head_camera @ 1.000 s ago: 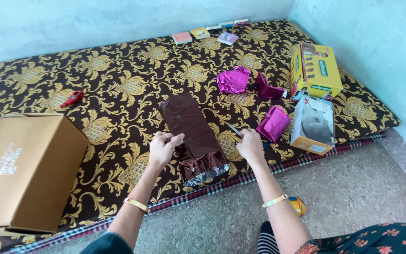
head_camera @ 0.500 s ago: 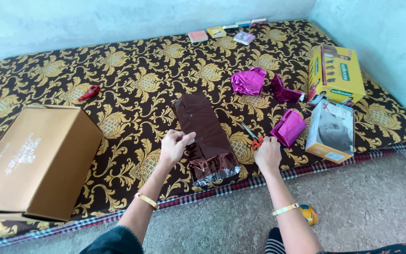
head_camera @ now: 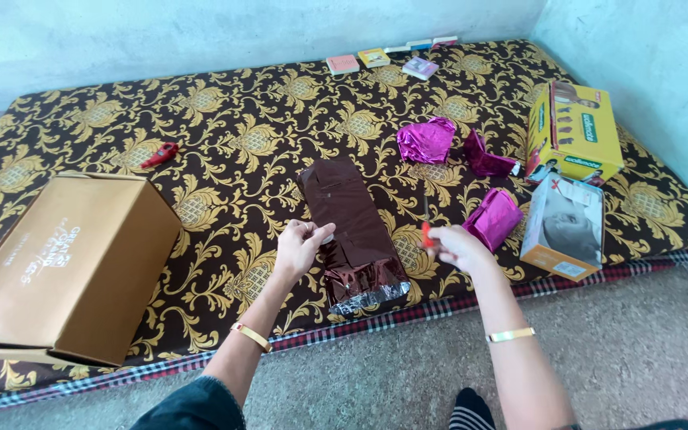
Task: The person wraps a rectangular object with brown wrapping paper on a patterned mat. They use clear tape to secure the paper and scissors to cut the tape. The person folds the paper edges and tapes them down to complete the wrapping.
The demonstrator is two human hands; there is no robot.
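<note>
The left hand (head_camera: 299, 245) pinches something small and pale at the left edge of the brown foil parcel (head_camera: 349, 231), which lies on the patterned mattress (head_camera: 224, 135). The right hand (head_camera: 459, 248) grips red-handled scissors (head_camera: 426, 224), blades pointing away, just right of the parcel. Pink foil wads (head_camera: 491, 217) lie beyond; a cardboard box (head_camera: 65, 267) sits far left

Bare mattress (head_camera: 224, 143) lies open ahead of my left hand (head_camera: 300, 245), out to the red tool (head_camera: 159, 154). The big carton (head_camera: 65, 267) walls my far left. The brown parcel (head_camera: 352, 231) sits between my hands. Pink wraps (head_camera: 494, 216) and two boxes (head_camera: 571, 159) crowd beyond my right hand (head_camera: 459, 245).
</note>
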